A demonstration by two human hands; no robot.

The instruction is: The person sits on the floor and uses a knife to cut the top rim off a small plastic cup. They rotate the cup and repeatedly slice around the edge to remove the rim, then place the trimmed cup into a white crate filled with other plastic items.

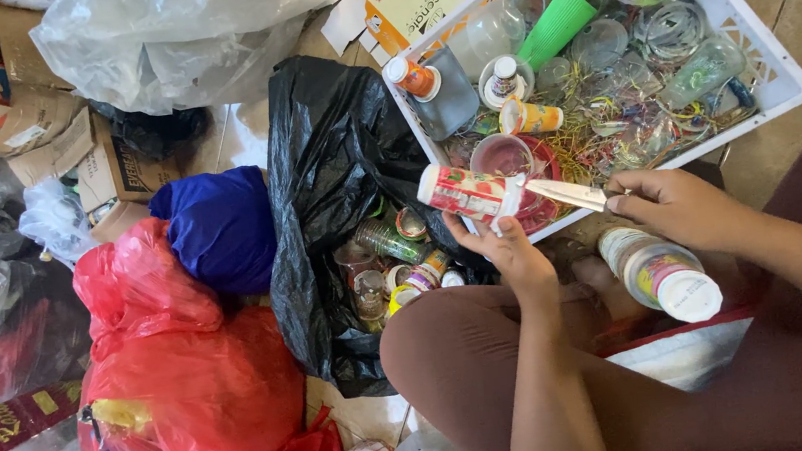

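1. The left hand [509, 248] has its grip closed around a small red and white bottle [471, 192], held sideways over the rim of the white basket [775, 77].
2. The right hand [675, 204] grasps a knife [567, 194]; its tip touches the bottle.
3. An open black bag [325, 174] with bottles lies just beside the basket.

red bags [187, 381], blue bag [220, 226], white basket [777, 82]

Crate [765, 63] right of sack [314, 165], bags [187, 381] left.
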